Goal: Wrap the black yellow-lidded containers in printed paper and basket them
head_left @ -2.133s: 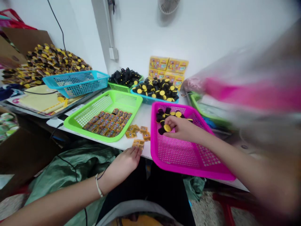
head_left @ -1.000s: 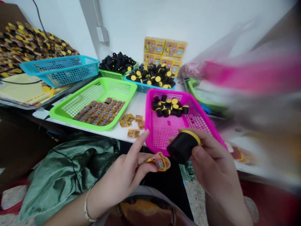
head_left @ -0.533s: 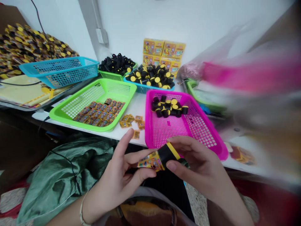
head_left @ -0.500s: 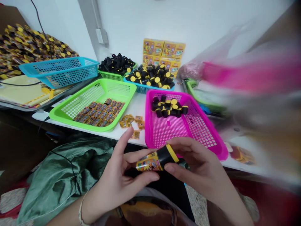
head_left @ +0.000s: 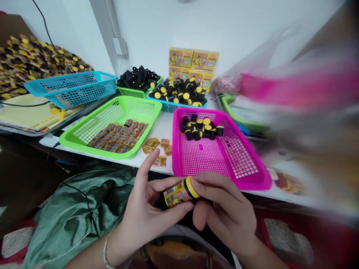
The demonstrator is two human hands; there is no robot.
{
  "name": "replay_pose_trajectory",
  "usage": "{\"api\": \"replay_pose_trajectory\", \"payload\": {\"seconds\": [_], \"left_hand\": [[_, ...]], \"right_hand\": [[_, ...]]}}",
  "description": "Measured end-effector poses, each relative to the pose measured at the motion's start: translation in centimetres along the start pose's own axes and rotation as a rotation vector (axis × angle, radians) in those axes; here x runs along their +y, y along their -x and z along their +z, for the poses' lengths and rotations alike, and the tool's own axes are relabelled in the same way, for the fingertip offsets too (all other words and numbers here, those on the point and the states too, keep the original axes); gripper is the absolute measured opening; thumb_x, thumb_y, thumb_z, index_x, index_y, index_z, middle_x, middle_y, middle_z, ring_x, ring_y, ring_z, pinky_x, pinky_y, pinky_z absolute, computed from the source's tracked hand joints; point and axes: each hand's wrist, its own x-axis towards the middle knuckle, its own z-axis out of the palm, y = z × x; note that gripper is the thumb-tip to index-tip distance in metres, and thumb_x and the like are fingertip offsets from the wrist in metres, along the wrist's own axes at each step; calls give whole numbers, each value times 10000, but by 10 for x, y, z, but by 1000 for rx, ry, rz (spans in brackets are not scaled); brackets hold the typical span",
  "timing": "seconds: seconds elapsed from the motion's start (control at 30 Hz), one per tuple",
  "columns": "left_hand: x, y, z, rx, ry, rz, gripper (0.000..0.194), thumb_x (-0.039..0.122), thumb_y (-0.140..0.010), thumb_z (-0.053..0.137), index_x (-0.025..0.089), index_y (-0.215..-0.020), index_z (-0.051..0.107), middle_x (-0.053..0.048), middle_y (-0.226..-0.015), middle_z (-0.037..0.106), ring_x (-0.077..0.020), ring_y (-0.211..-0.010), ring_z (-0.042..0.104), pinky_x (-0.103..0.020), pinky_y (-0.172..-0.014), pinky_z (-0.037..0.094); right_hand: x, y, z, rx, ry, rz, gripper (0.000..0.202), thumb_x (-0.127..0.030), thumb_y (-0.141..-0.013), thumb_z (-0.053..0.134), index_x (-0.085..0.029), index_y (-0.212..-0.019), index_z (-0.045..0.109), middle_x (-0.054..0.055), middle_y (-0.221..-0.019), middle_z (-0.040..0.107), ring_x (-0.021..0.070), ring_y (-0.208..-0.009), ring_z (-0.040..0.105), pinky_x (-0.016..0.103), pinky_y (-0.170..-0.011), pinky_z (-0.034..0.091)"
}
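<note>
- Smooth white wall [head_left: 246, 22] is seen behind the pale surface [head_left: 167, 125], with printed yellow boxes [head_left: 206, 59] stacked before it.
- One short cylinder [head_left: 177, 195], wrapped in a glossy printed label and ringed in yellow at one end, is held tilted just in front of the pink basket.
- By the left hand [head_left: 150, 209] it is pinched between thumb and fingers, one finger being raised straight.
- By the right hand [head_left: 227, 213] its yellow end is touched with bent fingers, the thumb being held apart.
- Black cylinders [head_left: 195, 127] with yellow ends are gathered inside the pink mesh basket [head_left: 202, 160].
- Labelled cylinders [head_left: 117, 138] are laid in rows inside the lime-green mesh basket [head_left: 144, 106].
- Flat printed labels [head_left: 151, 145] are scattered between both baskets.
- Crinkled green fabric [head_left: 106, 203] is draped below.
</note>
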Motion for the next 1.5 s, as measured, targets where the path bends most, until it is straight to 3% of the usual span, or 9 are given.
{"api": "replay_pose_trajectory", "payload": {"seconds": [0.17,0.3,0.47,0.63,0.93,1.17,1.3,1.4,1.5], "left_hand": [[2,-12,5,105,141,-79,993,-8,-750,812,361,-1467,232,22,-1036,801,-120,-933,778,-193,-877,603],[1,-19,3,-80,283,-281,866,-5,-765,760,314,-1394,258,62,-933,738,-72,-775,729,-144,-710,568],[-1,-18,-4,-358,357,-566,816,50,-829,646,250,-1478,194,123,-631,634,-57,-501,596,-134,-505,442],[-1,-17,-2,-385,538,-637,819,105,-770,626,245,-1484,250,145,-546,548,-47,-392,426,-151,-434,363],[11,-15,-1,-347,134,-368,921,-34,-741,607,334,-1442,135,102,-773,517,-41,-545,475,-121,-490,341],[31,-22,-16,-322,-289,-151,672,87,-804,756,342,-1306,389,35,-1024,672,-126,-950,685,-241,-875,538],[60,-67,-46,-368,-704,-123,279,301,-845,778,247,-1080,636,10,-1028,746,-175,-974,709,-277,-888,543],[77,-137,-85,-225,-1336,-206,231,402,-873,734,222,-1015,706,5,-977,762,-191,-889,719,-299,-839,549],[75,-213,-128,-167,-1529,-299,206,296,-910,707,137,-1041,713,-65,-963,751,-230,-944,709,-378,-914,544]], "right_hand": [[0,4,19,-47,213,-101,516,-257,-940,668,-107,-1404,498,140,-1245,607,234,-1295,534,348,-1142,481],[-3,5,32,60,171,-108,550,-16,-800,627,-111,-1332,532,132,-1224,631,216,-1217,586,346,-1095,519],[-4,5,32,36,-11,-115,609,-68,-707,674,-170,-1291,537,108,-1158,704,245,-1147,659,405,-1034,573],[-2,8,28,-37,-148,-76,638,-186,-777,753,-231,-1358,491,100,-1186,722,271,-1181,665,456,-1015,592],[-1,-1,15,-80,83,-244,379,-140,-842,698,-179,-1203,589,91,-1075,733,233,-1145,654,414,-1068,569],[3,2,22,-107,211,-233,382,-98,-898,584,-186,-1269,566,81,-1067,632,248,-1178,599,441,-1040,578],[4,2,17,-10,275,-136,559,-127,-810,698,-239,-1324,512,94,-1215,511,279,-1252,517,442,-1041,560],[11,5,6,61,284,-39,589,-160,-808,719,-291,-1340,500,108,-1341,448,308,-1261,510,479,-994,559],[20,8,-2,37,305,11,473,-157,-856,660,-286,-1296,544,115,-1334,478,314,-1220,535,480,-930,563]]}}
